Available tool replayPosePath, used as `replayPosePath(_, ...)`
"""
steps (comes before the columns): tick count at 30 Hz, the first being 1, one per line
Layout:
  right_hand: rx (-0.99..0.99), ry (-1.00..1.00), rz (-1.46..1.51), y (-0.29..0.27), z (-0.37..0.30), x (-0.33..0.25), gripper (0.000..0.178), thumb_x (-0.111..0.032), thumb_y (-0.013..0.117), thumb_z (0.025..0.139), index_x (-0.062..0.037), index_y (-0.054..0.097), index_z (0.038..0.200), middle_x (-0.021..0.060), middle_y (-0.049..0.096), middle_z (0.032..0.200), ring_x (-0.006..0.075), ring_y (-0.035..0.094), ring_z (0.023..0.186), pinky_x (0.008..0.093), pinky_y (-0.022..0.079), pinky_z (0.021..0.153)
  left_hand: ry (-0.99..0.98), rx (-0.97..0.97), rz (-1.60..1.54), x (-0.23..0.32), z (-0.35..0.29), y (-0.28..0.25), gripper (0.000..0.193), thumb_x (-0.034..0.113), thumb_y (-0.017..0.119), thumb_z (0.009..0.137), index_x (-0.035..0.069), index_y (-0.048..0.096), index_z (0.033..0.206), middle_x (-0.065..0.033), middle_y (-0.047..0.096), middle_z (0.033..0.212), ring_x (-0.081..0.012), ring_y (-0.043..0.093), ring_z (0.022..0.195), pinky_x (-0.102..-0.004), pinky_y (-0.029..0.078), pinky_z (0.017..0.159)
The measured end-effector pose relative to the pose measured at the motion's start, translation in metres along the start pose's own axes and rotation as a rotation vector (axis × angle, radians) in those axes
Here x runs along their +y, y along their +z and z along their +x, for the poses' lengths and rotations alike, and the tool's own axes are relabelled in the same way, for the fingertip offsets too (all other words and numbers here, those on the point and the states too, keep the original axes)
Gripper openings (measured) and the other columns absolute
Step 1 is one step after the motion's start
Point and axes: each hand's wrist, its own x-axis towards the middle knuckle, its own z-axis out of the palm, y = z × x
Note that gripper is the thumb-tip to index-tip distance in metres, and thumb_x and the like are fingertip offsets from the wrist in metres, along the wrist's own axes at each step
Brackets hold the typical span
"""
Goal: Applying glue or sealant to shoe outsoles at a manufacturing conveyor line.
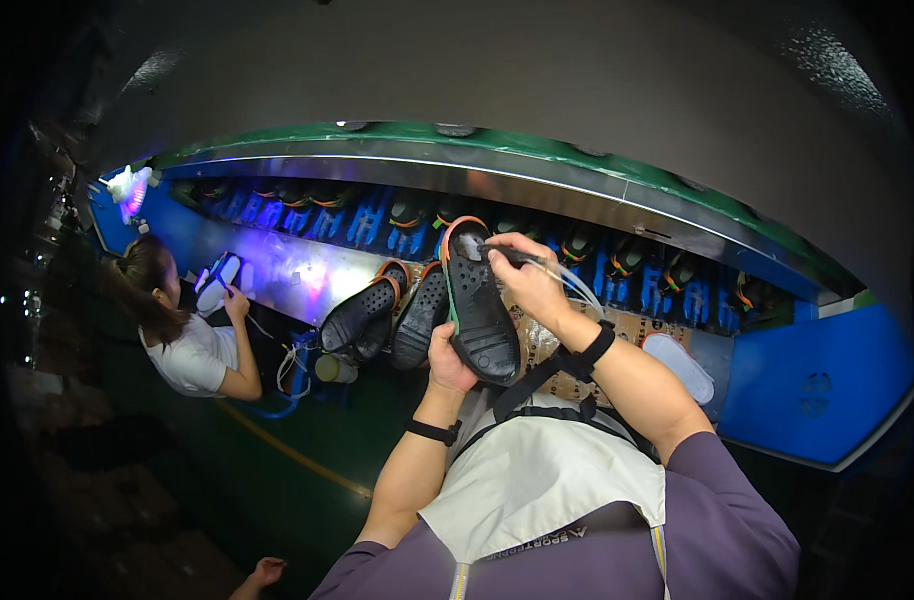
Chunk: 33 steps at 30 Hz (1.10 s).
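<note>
My left hand [451, 360] is closed on a black shoe sole [485, 320], gripping its lower left edge and tilting it up before me. The sole has an orange and green rim and rows of small holes. My right hand [533, 285] pinches a dark-handled brush [512, 256] with a clear tube trailing off it. The brush tip is at the upper end of the sole, where a whitish wet patch shows; whether it touches is hard to tell. Just left of that sole lie more black soles [362, 315], some with orange rims.
Blue racks [407, 235] holding shoes run along the back under a metal hood [577, 187]. A white insole [680, 365] lies right, near a blue panel [822, 385]. Another person [192, 340] works at the left, by a lit lamp [132, 188]. A pale jar [332, 368] stands between us.
</note>
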Motion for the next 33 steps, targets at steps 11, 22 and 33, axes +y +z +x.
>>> replayPosePath(11, -0.775, -0.292, -0.501, -0.044, -0.032, -0.106, 0.025, -0.013, 0.079, 0.084, -0.0042, 0.076, 0.107, 0.018, 0.076, 0.101, 0.0361, 0.074, 0.091, 0.0428, 0.058, 0.084, 0.254, -0.091, 0.125, 0.021, 0.003, 0.056, 0.083, 0.069, 0.025, 0.106, 0.004, 0.049, 0.151, -0.0199, 0.063, 0.141, -0.0359, 0.061, 0.13, -0.0496, 0.046, 0.115)
replayPosePath(22, -0.25, -0.801, -0.279, 0.001, 0.0, -0.108, 0.036, -0.006, 0.08, 0.085, -0.0067, 0.075, 0.121, 0.0119, 0.071, 0.091, 0.0292, 0.067, 0.082, 0.0398, 0.054, 0.077, 0.313, -0.064, 0.123, 0.012, -0.021, 0.091, 0.065, 0.058, 0.04, 0.106, 0.014, 0.053, 0.152, -0.0097, 0.059, 0.149, -0.0295, 0.059, 0.134, -0.0464, 0.048, 0.114)
replayPosePath(33, -0.603, -0.741, -0.14, 0.004, 0.007, -0.126, 0.027, -0.015, 0.081, 0.087, -0.0127, 0.078, 0.114, 0.0082, 0.072, 0.092, 0.0288, 0.067, 0.09, 0.0411, 0.05, 0.083, 0.338, -0.148, 0.008, 0.035, -0.03, 0.104, 0.068, 0.058, 0.038, 0.104, 0.01, 0.053, 0.15, -0.0146, 0.061, 0.146, -0.031, 0.062, 0.13, -0.047, 0.051, 0.112)
